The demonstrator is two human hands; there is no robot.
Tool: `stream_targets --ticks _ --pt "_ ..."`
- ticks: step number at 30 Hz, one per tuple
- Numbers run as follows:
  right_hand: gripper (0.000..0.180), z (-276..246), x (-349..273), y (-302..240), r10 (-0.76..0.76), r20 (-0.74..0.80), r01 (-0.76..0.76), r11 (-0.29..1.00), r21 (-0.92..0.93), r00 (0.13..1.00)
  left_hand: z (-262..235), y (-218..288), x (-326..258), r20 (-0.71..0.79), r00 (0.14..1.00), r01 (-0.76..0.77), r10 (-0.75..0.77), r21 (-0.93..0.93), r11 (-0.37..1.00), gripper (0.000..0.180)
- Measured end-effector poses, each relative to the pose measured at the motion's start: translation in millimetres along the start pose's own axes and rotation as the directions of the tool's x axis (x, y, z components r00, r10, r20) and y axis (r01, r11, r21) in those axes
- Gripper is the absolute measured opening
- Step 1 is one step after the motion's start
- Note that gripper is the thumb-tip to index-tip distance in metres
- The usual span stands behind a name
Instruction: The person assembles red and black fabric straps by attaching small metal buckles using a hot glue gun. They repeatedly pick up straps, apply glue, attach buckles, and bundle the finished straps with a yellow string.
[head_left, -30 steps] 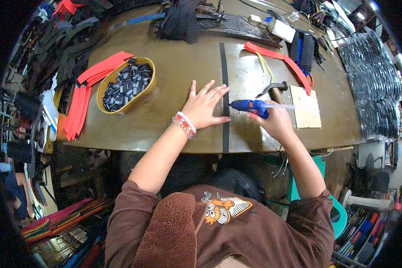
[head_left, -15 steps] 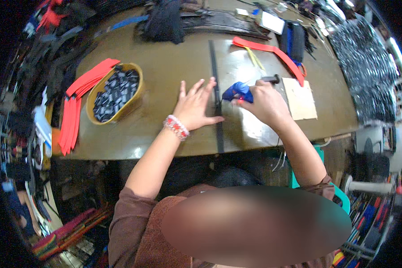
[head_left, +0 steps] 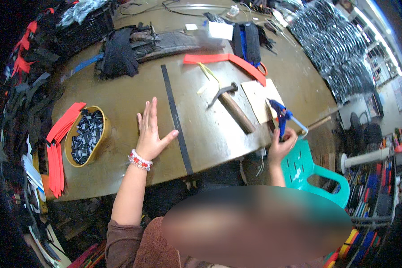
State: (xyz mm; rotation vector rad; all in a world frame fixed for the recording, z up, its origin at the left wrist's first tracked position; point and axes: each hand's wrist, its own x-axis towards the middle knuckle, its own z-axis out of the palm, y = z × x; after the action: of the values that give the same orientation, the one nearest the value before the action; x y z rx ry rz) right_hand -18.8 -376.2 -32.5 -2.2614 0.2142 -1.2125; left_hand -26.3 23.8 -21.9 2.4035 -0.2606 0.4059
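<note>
My left hand [head_left: 151, 134] lies flat on the brown worktable [head_left: 116, 100], fingers spread, its thumb just beside a long black strap [head_left: 176, 118] that runs toward the front edge. A beaded bracelet is on that wrist. My right hand [head_left: 281, 144] grips a blue glue gun [head_left: 279, 117] at the table's right front edge, nozzle up, next to a pale board [head_left: 261, 98]. A wooden-handled hammer [head_left: 230, 105] lies between the strap and the board.
A yellow bowl of small black buckles [head_left: 85, 136] sits left, with red straps [head_left: 58, 154] beside it. More red strap [head_left: 228, 60], black fabric [head_left: 118, 56] and blue webbing [head_left: 250, 38] lie at the back. A teal plastic chair [head_left: 312, 172] stands at the right.
My right hand has carried the glue gun from over the strap to the table's right front edge. My left hand stays flat beside the strap. The view has swung left.
</note>
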Motion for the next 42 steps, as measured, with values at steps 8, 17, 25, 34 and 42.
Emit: stream_targets --ticks 8,17,25,34,42 --pt "0.021 188 128 -92 -0.414 0.388 0.497 0.856 -0.142 0.824 -3 7 5 0.075 0.996 0.043 -0.051 0.108 0.993 0.106" --pt "0.033 228 166 -92 -0.372 0.453 0.548 0.755 -0.359 0.81 3 -3 3 0.061 0.998 0.021 -0.026 0.078 0.997 0.104" --pt "0.015 36 69 -223 -0.835 0.399 0.522 0.548 0.653 0.378 -32 56 10 -0.555 0.819 -0.164 0.145 0.016 0.986 0.053" --pt "0.017 90 -26 -193 -0.422 0.702 0.013 0.862 0.507 0.574 -12 43 -5 -0.2 0.941 0.277 -0.273 -0.012 0.961 0.021" --pt "0.017 109 -44 -170 -0.466 0.718 0.163 0.877 0.452 0.517 9 17 -11 -0.126 0.961 0.261 -0.246 0.12 0.958 0.015"
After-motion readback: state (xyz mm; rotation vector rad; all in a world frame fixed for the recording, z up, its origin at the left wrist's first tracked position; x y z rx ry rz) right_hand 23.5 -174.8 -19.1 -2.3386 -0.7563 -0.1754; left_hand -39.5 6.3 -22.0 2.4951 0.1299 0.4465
